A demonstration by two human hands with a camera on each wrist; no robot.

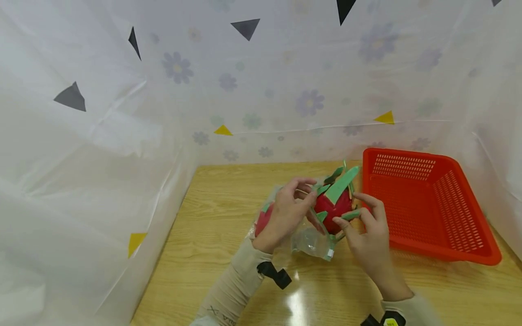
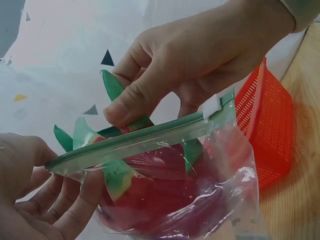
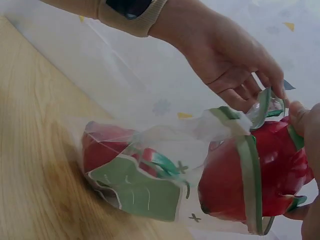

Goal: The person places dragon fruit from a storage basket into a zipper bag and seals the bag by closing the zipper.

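Observation:
A red dragon fruit (image 1: 336,210) with green leaf tips sits in the mouth of a clear zip bag (image 1: 311,240), partly inside and partly sticking out. My left hand (image 1: 287,210) pinches the bag's green-edged opening at one end, as the left wrist view shows. From the other side, my right hand (image 1: 369,235) pinches a green leaf tip of the fruit between thumb and fingers. A white slider (image 2: 212,106) sits on the zip strip. Deeper in the bag lies a second red fruit (image 3: 102,150) with green tips, behind clear film and a green printed panel (image 3: 137,187).
Just right of my right hand stands a red plastic basket (image 1: 408,153) with slotted walls. The wooden table (image 1: 212,203) lies under everything. White sheeting (image 1: 265,90) with flowers and stuck-on triangles encloses the back and sides.

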